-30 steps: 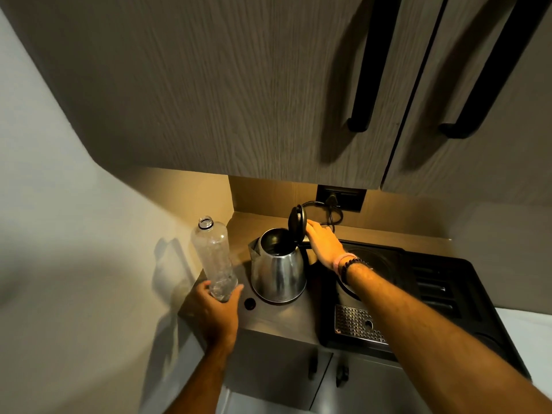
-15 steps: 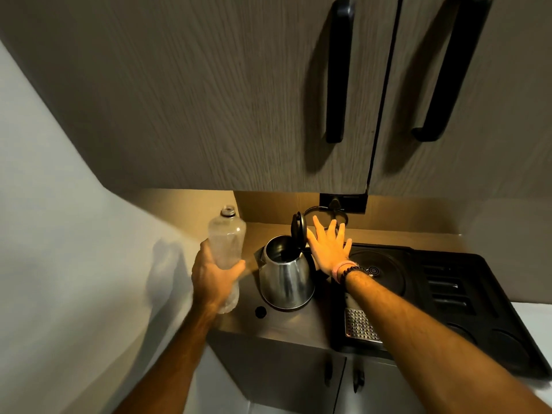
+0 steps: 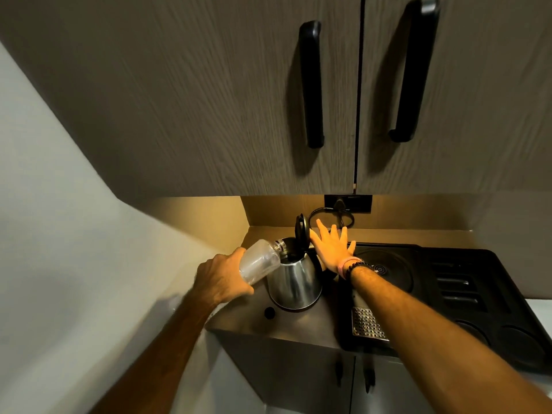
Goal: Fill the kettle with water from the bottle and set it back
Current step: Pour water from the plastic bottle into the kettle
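Observation:
A steel kettle [image 3: 294, 282] stands on the grey counter [image 3: 298, 324] with its black lid [image 3: 301, 231] flipped up. My left hand [image 3: 222, 279] grips a clear plastic bottle [image 3: 260, 262] by its base, tilted so its uncapped mouth rests over the kettle's opening. Whether water is flowing I cannot tell. My right hand [image 3: 333, 248] is spread flat with fingers apart just right of the lid, its thumb side touching or almost touching the lid.
A black tray [image 3: 442, 294] with a metal drip grate [image 3: 367, 324] fills the counter to the right. A small black cap [image 3: 269, 312] lies in front of the kettle. A cord runs to a wall socket [image 3: 348, 203] behind. Cabinet doors with black handles [image 3: 312, 85] hang overhead; a wall is left.
My left hand lifted the bottle off the counter and tipped it from upright to mouth-down over the kettle. My right hand let go of the lid and spread open beside it.

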`<action>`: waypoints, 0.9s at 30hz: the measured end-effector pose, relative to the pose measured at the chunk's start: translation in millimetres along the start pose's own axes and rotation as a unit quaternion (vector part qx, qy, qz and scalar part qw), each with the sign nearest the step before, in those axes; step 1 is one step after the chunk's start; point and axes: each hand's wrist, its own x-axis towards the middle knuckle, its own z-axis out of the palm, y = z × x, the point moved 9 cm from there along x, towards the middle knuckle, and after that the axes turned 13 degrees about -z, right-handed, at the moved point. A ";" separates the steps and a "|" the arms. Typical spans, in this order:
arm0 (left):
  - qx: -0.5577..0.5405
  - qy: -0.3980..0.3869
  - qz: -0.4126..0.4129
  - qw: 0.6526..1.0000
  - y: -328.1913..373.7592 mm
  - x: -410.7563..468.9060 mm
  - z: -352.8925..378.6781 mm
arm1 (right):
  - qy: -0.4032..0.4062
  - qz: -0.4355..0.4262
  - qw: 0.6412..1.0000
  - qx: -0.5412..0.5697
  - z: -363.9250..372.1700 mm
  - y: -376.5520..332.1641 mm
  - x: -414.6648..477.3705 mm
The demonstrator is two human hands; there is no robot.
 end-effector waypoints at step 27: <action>0.104 0.050 0.019 0.993 8.2 2.4 -21.0 | -0.002 0.003 1.000 0.023 1.0 3.5 1.5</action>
